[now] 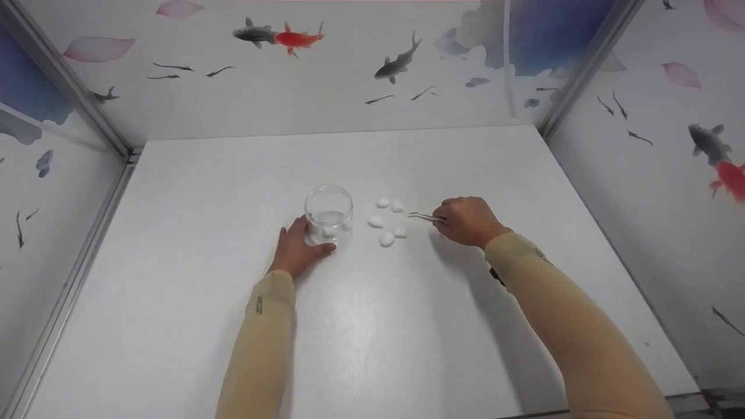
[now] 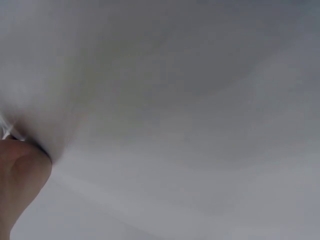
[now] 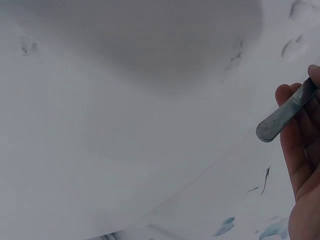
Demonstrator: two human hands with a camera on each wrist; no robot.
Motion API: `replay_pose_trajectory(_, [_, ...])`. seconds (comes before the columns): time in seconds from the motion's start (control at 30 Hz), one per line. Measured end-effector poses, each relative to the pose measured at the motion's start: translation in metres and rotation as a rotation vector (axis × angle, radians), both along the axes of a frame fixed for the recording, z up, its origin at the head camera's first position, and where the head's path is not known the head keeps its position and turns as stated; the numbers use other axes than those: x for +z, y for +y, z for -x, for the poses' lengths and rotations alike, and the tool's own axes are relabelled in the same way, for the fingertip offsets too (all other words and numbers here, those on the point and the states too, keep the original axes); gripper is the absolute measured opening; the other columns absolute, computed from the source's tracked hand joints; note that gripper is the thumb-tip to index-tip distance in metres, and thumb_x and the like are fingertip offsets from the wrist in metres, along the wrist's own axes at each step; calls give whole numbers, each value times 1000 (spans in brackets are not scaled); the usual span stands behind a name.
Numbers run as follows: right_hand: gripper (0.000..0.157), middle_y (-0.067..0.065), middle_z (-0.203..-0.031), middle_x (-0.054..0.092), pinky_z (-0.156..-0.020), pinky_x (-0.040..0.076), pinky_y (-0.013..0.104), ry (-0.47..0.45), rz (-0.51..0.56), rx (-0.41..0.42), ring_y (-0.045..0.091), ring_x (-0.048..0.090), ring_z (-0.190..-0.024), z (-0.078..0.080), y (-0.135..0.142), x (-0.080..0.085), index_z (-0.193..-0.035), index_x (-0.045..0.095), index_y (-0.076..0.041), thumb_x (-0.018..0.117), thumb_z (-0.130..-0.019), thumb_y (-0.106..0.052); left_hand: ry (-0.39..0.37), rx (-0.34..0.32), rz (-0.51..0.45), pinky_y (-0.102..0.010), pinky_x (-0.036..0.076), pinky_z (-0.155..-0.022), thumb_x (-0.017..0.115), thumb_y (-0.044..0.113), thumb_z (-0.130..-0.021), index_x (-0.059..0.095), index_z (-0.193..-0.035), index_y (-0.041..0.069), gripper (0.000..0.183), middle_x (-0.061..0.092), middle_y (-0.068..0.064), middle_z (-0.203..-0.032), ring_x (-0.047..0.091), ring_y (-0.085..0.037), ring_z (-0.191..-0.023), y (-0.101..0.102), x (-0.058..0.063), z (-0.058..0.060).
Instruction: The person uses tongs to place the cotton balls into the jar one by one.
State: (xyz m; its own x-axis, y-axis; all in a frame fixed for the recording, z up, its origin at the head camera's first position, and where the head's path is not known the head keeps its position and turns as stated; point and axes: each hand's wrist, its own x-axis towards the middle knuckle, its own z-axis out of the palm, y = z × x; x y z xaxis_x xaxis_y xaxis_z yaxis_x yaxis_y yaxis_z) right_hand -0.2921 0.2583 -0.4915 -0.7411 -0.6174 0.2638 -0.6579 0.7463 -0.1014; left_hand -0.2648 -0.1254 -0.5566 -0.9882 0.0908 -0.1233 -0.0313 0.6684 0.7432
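Note:
A clear, open-topped round jar [image 1: 329, 203] stands upright on the white table, with something white low inside it. My left hand [image 1: 295, 251] holds the jar low on its near left side, thumb across the front. Just right of the jar lie several white cotton balls [image 1: 386, 238] in a loose cluster. Metal tweezers [image 1: 421, 216] are pinched in my right hand [image 1: 470, 221], their tips pointing left near the cotton balls with nothing between them. The tweezers' broad rear end [image 3: 272, 127] shows in the right wrist view. The left wrist view catches only part of my left hand [image 2: 22, 180].
The white table [image 1: 192, 262] is enclosed by a back wall [image 1: 337, 110] and side panels printed with fish and petals. Metal frame posts [image 1: 573, 75] stand at the back corners. My forearms, in tan sleeves [image 1: 262, 349], reach in from the near side.

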Motion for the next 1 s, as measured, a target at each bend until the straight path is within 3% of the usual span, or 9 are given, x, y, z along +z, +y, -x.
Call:
replay_pose_trajectory(0.5, [10, 3, -84, 73, -65, 61, 37, -29, -35, -18, 18, 70, -73, -1, 4, -7, -94, 81, -9, 74, -87, -11, -2, 7, -6, -35, -10, -122, 82, 50, -79, 28, -157, 10, 103, 33, -10, -159, 19, -27, -150, 0, -8, 2])
replay_pose_trajectory(0.8, [10, 3, -84, 73, -66, 62, 36, -38, -24, -3, 17, 70, -73, 1, -3, -5, -94, 81, -8, 75, -87, -10, 14, 6, 2, -36, -8, -123, 83, 47, -79, 31, -156, 8, 101, 36, -12, -157, 21, -27, -149, 3, -6, 3])
replay_pose_trajectory(1.0, [11, 3, -85, 74, -67, 62, 37, -45, -41, 9, 18, 70, -73, 3, -9, -3, -95, 80, -9, 73, -87, -10, -14, 13, 22, -36, -8, -123, 81, 48, -80, 28, -157, 8, 102, 33, -12, -159, 18, -28, -150, 1, -5, 1])
